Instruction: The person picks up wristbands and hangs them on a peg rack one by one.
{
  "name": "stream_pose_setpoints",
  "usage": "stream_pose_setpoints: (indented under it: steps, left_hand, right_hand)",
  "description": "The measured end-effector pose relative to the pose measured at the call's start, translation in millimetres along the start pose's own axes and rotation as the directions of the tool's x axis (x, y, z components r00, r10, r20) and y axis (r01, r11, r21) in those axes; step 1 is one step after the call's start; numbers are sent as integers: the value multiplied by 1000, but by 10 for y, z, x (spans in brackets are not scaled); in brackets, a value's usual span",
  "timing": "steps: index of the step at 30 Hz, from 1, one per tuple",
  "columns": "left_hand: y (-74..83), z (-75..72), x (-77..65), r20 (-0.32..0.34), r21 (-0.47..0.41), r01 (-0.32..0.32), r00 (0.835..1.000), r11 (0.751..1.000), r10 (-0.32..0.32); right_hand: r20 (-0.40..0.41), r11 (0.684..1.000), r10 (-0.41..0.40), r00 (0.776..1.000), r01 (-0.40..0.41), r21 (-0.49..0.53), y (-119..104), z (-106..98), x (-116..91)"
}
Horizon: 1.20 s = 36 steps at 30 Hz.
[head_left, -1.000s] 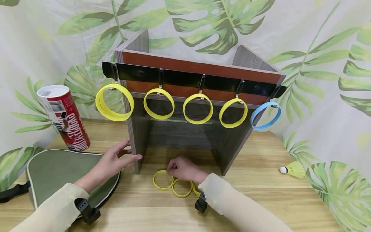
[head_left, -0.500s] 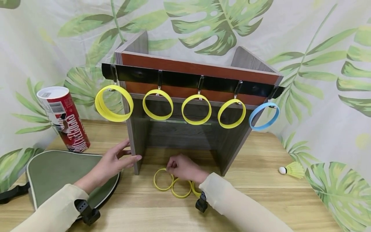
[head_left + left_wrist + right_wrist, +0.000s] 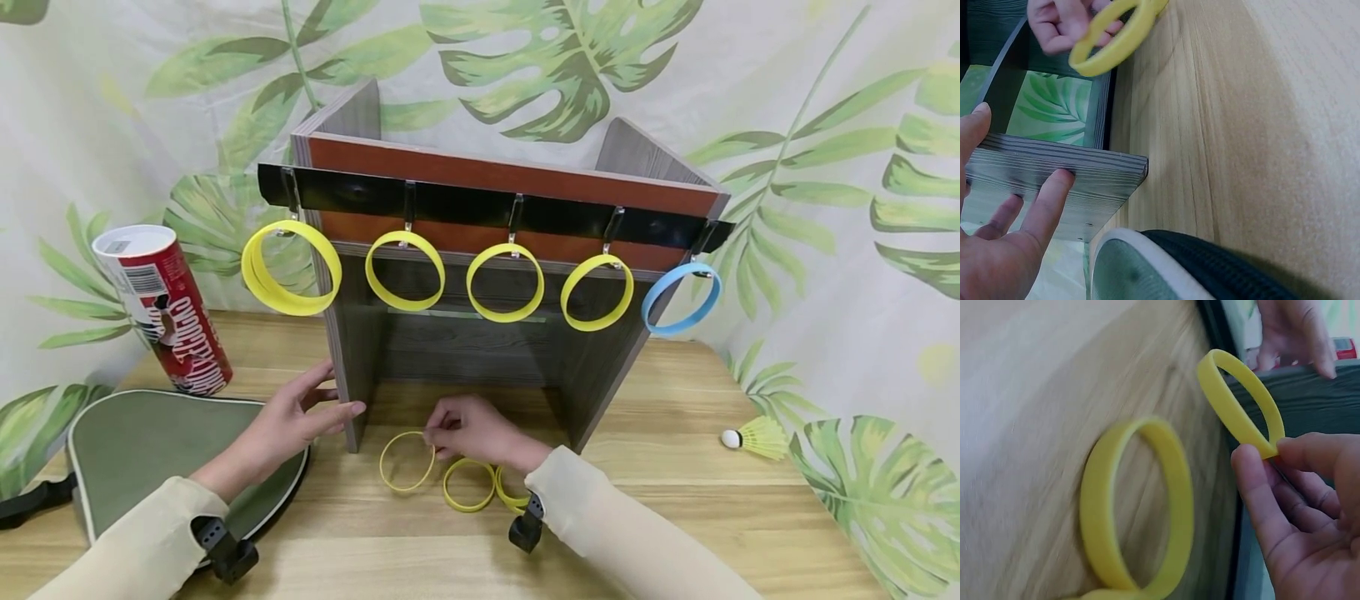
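My right hand [image 3: 476, 429] pinches a yellow silicone wristband [image 3: 1225, 403] between thumb and finger, with the loop standing up in the right wrist view. Under and beside that hand, several more yellow wristbands [image 3: 468, 507] lie on the wooden table [image 3: 390, 550]. My left hand [image 3: 296, 421] touches the front edge of the grey shelf's left side panel [image 3: 1066, 156], its fingers spread and fairly straight. Across the shelf front, a black strip [image 3: 465, 200] carries a row of hooks. Yellow wristbands [image 3: 372, 275] hang from all but the right-end hook, which holds a blue wristband [image 3: 652, 312].
At the left stands a red and white can [image 3: 187, 317], behind a green padded case [image 3: 165, 433] under my left forearm. A yellow shuttlecock [image 3: 761, 438] lies at the right. A leaf-print cloth [image 3: 795, 50] covers the wall behind.
My right hand has picked up the leftmost yellow wristband from the table and tilted it upright, shifting slightly left. My left hand has stayed at the panel.
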State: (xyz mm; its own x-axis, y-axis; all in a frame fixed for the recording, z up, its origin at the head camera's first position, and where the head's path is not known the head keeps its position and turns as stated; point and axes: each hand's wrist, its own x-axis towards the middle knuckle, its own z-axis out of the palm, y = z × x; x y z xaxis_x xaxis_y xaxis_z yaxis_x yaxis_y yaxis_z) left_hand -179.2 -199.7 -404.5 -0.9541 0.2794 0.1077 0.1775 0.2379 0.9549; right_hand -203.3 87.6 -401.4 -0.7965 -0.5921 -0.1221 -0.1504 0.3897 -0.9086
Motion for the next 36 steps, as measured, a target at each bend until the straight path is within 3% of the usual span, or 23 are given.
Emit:
stream_pose_setpoints:
  steps: [17,25,36]
  left_hand:
    - [-13,-23,-15,-6,12,-15,1000,1000,15]
    - [-21,-18,12,11,11,-25,1000,1000,25]
    - [-41,-12,30,-10,100,-51,999,994,52]
  right_hand:
    - [13,981,-189,982,188,46,-500,-57,-235]
    - [-1,948,-278,961,274,160,-780,0,-404]
    - [-33,913,-387,922,388,130,-1081,-1,-590]
